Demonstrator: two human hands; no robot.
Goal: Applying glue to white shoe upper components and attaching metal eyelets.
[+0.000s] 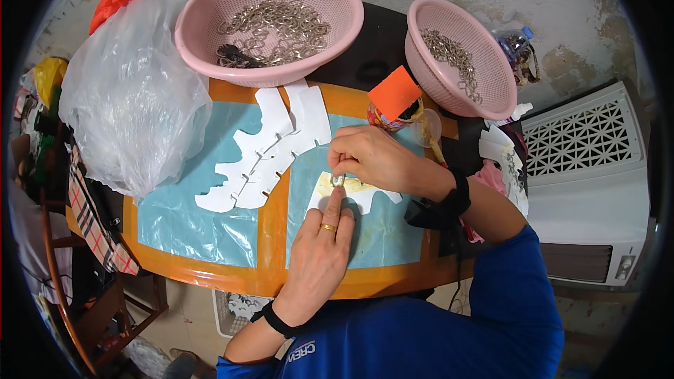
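While the left hand [320, 258], fingers spread, pins the metal ring [338, 180], keep the white piece [364, 200] flat.
Right hand [378, 158], bunched at two o'clock — cannot tell what's pinched — should guide lightly.

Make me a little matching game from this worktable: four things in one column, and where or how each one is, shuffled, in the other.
1. Left hand
2. Larger pink basket
3. Plastic bag
4. Two slotted white pieces

A. Whitish and see-through, at the table's left
B. Overlapping, partly on a blue sheet
C. Index fingertip at a small metal piece
D. Holding many metal loops

Pairs: 1-C, 2-D, 3-A, 4-B
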